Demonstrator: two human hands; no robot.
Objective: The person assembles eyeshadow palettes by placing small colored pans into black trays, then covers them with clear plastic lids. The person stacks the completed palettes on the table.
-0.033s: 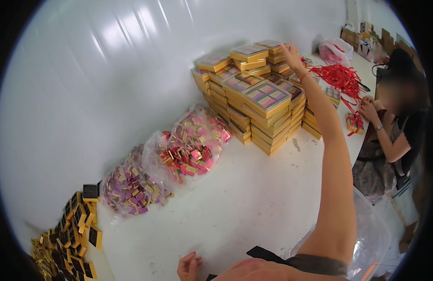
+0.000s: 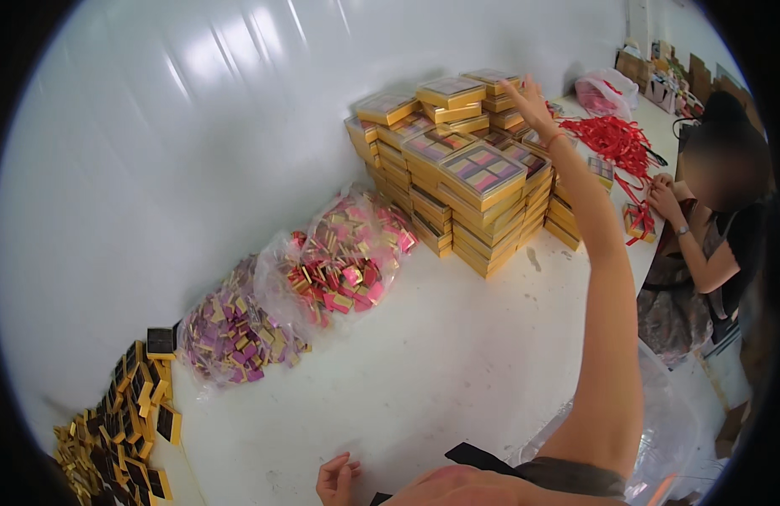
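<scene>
My right arm stretches to the far side of the table. There my right hand [image 2: 532, 108], its fingers extended and apart, is open beside the topmost gold box [image 2: 491, 78] at the back of a tall stack; whether the fingertips touch it I cannot tell. The stacked boxes [image 2: 483, 177] are gold with clear lids, showing purple, pink and red pieces inside. Low in the picture, near my body, my left hand [image 2: 338, 478] is open with its fingers loosely curved and nothing visible in it.
Clear bags of small purple-and-gold [image 2: 238, 333] and pink-and-red pieces [image 2: 352, 253] lie along the wall. Black-and-gold open boxes [image 2: 129, 422] are heaped at left. Red ribbons [image 2: 609, 139] lie at right, where a person's hands [image 2: 662, 196] work by a ribboned box [image 2: 639, 221].
My right hand has shifted very slightly at the back of the stack. The rest looks nearly the same, with a small shift of the whole view.
</scene>
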